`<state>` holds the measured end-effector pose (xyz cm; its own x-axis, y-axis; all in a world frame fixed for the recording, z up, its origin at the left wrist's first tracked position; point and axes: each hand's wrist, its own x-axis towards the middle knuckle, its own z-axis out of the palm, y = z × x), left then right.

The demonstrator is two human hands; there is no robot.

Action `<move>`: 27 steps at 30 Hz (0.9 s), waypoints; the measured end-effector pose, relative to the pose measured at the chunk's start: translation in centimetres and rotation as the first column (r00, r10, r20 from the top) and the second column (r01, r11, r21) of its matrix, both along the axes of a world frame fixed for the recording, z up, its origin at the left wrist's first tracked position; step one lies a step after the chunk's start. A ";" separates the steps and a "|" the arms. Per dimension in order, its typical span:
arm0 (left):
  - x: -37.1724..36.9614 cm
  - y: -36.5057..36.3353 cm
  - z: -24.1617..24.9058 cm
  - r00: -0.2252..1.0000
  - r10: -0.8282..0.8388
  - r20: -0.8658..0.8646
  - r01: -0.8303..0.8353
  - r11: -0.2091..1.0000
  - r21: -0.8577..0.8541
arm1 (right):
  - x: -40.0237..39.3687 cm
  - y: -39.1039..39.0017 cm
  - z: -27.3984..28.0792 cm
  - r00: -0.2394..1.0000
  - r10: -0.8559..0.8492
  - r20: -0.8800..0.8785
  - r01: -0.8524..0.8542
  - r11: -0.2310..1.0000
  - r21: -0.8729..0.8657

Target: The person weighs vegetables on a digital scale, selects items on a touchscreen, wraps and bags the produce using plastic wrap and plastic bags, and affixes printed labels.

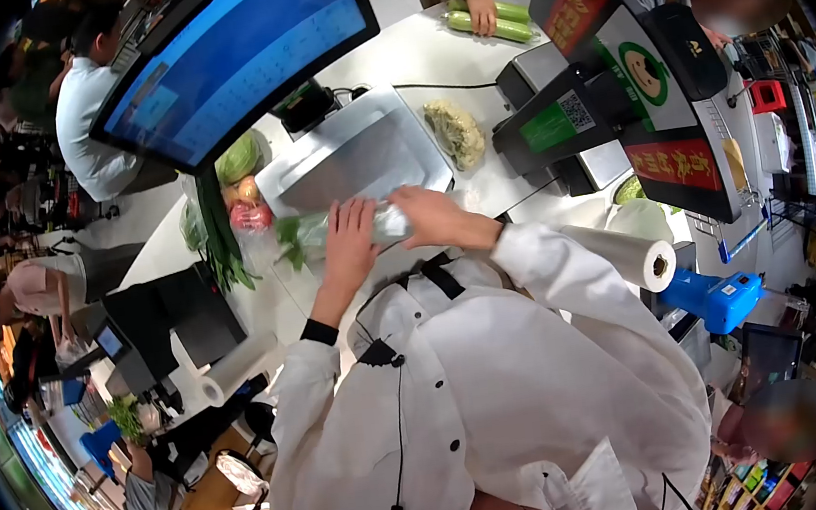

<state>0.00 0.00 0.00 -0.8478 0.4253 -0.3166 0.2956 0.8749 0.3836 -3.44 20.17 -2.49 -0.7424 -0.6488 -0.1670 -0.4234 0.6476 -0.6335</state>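
Lying crosswise in front of the torso, a long, clear-plastic-wrapped green vegetable bundle (382,224) is resting along the near side of a shallow, pale grey rectangular tray (293,175) on the white counter (278,305); its long axis is running left to right, and its loose green leaves (291,246) are protruding at the left end.

The left hand (351,236) is lying palm down over the bundle, nearer the leafy end, with its fingers extending forward; the right hand (439,216) is curving over the opposite end, with its fingers pointing inward; both hands are touching the wrap, but whether either is gripping it firmly cannot be told, the undersides being hidden.

Beyond the right hand, a cream-coloured cauliflower head (456,135) is sitting beside the tray; at the tray's left, a clear bag of red and orange round produce (249,213) is lying beside dark green leafy stalks (222,236).
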 end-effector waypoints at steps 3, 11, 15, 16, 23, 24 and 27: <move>0.9 5.7 3.3 0.860 0.064 -0.507 0.020 0.987 0.159 | 0.5 9.0 1.3 0.865 -0.484 0.131 0.495 0.865 -0.081; 5.4 2.2 0.1 0.827 0.481 -0.292 -0.282 0.803 0.525 | -13.5 12.8 -5.3 0.652 -0.753 -0.090 0.756 0.655 -0.002; 10.2 -1.0 -0.8 0.777 0.602 -0.182 -0.473 0.750 0.462 | -19.2 12.3 -10.5 0.708 -0.637 -0.304 0.692 0.712 0.118; 11.0 -1.7 -1.4 0.742 0.650 -0.164 -0.528 0.717 0.454 | -20.2 12.0 -10.2 0.734 -0.616 -0.287 0.668 0.732 0.138; 15.4 -5.7 -3.7 0.380 0.925 -0.016 -0.804 0.339 0.488 | -26.1 16.9 -22.3 0.779 -0.627 -0.004 0.625 0.776 0.089; 14.6 -6.7 -3.8 0.360 0.933 -0.013 -0.802 0.317 0.506 | -26.0 17.0 -21.3 0.774 -0.632 0.017 0.629 0.773 0.085; 12.3 -10.6 -4.9 0.275 0.961 0.030 -0.824 0.220 0.522 | -24.5 16.3 -19.0 0.760 -0.648 0.058 0.644 0.762 0.072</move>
<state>12.32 -10.56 -4.91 -0.7404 -0.6682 -0.0734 -0.4501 0.4118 0.7924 -27.98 36.50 -21.49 -0.9667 -0.0106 -0.2556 0.1524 0.7787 -0.6086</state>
